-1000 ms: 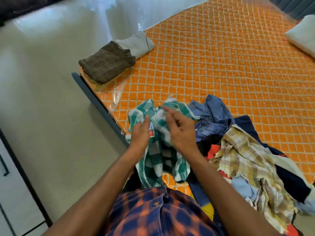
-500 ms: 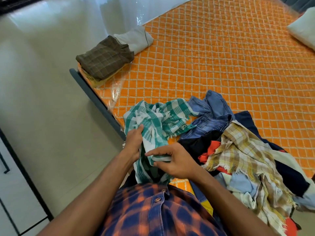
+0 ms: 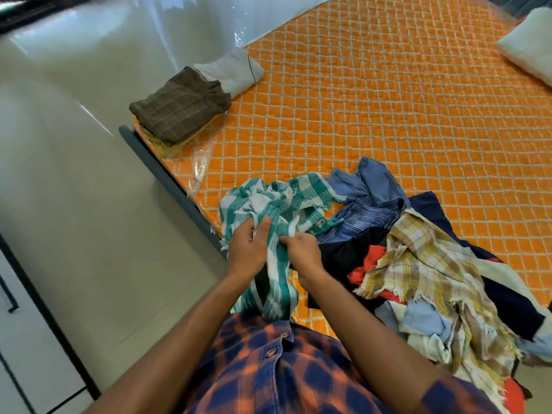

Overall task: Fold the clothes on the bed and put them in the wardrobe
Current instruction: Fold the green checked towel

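Head view: green-and-white checked cloth [image 3: 268, 204] lay bunched at the near edge of the bed [image 3: 388, 115], its upper part heaped on the orange quilt and its lower part hanging off the edge toward the person. A second earlier both hands had held it up near its top edge. Half a second earlier the right hand had dropped to pinch a lower part. Now the left hand [image 3: 249, 248] and right hand [image 3: 301, 249] sat close together at the cloth's middle, each with fingers curled into the fabric, so both were clamped on it. The hands had worked down along the cloth, and the cloth had sunk onto the bed; no flat panel or clean edge was visible. Judgement: the person was still hunting for an edge or corner, with the fold itself not begun. The folded stack [image 3: 179, 109] at the far-left corner of the bed looked unchanged. The unsorted heap [image 3: 418, 264] lay just right of the hands, touching the cloth. Much of the task remained.
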